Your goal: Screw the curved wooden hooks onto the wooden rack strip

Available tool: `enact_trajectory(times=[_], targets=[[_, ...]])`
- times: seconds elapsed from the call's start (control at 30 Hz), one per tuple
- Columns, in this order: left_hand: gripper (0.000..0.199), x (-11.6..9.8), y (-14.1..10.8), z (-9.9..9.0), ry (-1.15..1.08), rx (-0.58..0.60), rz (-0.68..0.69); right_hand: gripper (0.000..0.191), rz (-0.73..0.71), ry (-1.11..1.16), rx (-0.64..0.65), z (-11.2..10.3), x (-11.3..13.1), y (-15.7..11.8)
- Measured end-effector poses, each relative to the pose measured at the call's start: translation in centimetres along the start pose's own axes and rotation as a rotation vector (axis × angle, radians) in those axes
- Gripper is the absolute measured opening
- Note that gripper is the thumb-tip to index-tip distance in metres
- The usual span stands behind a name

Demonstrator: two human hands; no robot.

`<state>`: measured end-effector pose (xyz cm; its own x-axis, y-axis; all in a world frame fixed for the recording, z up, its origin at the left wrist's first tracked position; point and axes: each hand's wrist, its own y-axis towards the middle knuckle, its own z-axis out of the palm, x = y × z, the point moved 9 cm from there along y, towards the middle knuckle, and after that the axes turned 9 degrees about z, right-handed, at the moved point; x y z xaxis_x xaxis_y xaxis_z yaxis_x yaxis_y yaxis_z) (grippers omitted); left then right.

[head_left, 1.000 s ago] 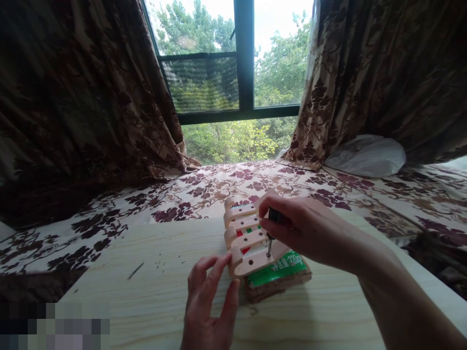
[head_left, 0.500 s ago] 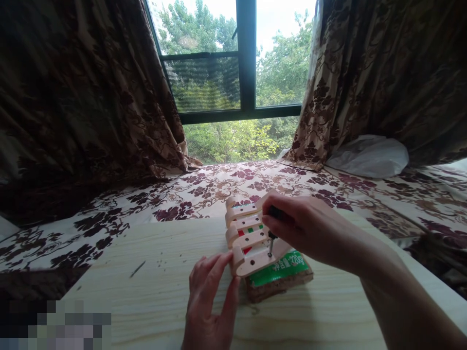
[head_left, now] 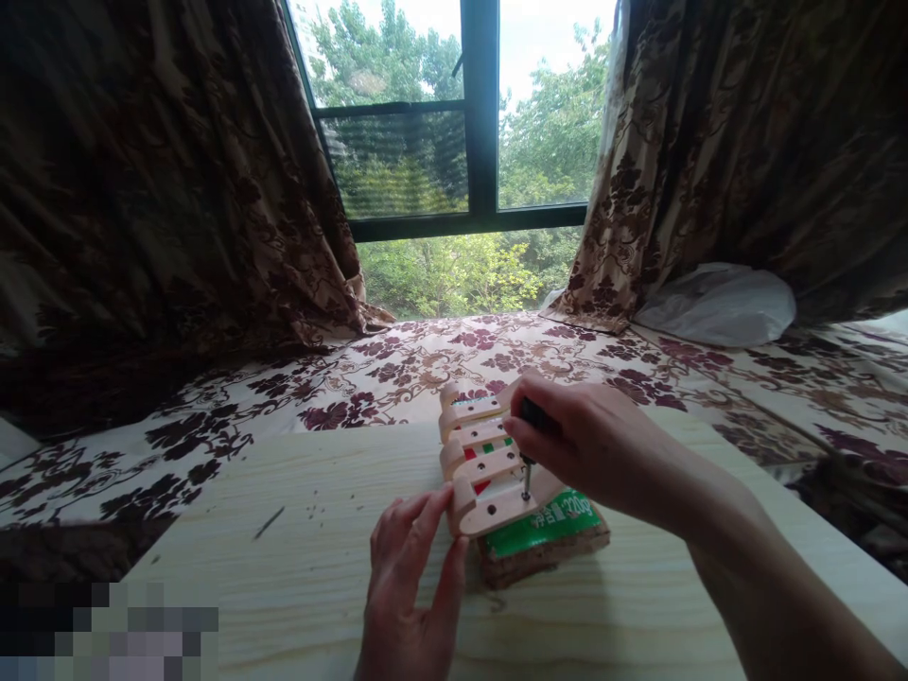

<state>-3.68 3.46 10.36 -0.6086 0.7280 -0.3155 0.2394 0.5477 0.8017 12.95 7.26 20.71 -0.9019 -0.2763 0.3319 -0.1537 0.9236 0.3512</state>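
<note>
A small wooden frame point(head_left: 489, 465) with several crosspieces, dotted with dark holes or screw heads, lies tilted on a green-labelled package point(head_left: 567, 514). My left hand point(head_left: 415, 577) pinches the frame's near left end between thumb and fingers. Wrapped in my right hand point(head_left: 567, 426) is the dark handle of a screwdriver point(head_left: 526, 480). Its metal shaft points down, and the tip meets the right part of the nearest crosspiece. My right fingers partly cover the frame's far right side. Red and green patches of the package show between the crosspieces.
Beneath everything is a pale wooden board point(head_left: 284, 586), with a thin dark sliver point(head_left: 270, 522) and several crumbs on its left. Flower-patterned cloth point(head_left: 440, 359) spreads behind it toward the window. A white plastic bag point(head_left: 720, 305) lies at the back right by the curtain.
My right hand and wrist have turned slightly around the screwdriver, whose tip stays at the same spot. My left hand and the frame have hardly moved.
</note>
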Motion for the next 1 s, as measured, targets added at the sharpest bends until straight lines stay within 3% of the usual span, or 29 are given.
enact_trajectory(times=[0.17,0.4,0.63,0.87,1.0], targets=[[0.045,0.1,-0.1,0.0,0.013,0.008,-0.003,0.021,0.145,-0.059,-0.026,0.0,-1.7,0.6],[0.044,-0.2,0.0,-0.1,-0.029,0.003,0.007,0.016,-0.035,0.050,0.044,-0.2,0.0,-0.5],[0.045,0.1,-0.2,0.1,-0.004,0.011,0.005,0.020,0.118,-0.011,-0.007,0.0,-1.8,0.4],[0.043,0.0,0.1,0.1,-0.018,-0.002,0.022,0.014,-0.053,0.094,0.061,-0.3,-0.4,-0.2],[0.044,-0.2,0.2,0.1,-0.004,-0.006,0.038,0.019,0.018,0.061,0.030,0.0,-1.2,0.4]])
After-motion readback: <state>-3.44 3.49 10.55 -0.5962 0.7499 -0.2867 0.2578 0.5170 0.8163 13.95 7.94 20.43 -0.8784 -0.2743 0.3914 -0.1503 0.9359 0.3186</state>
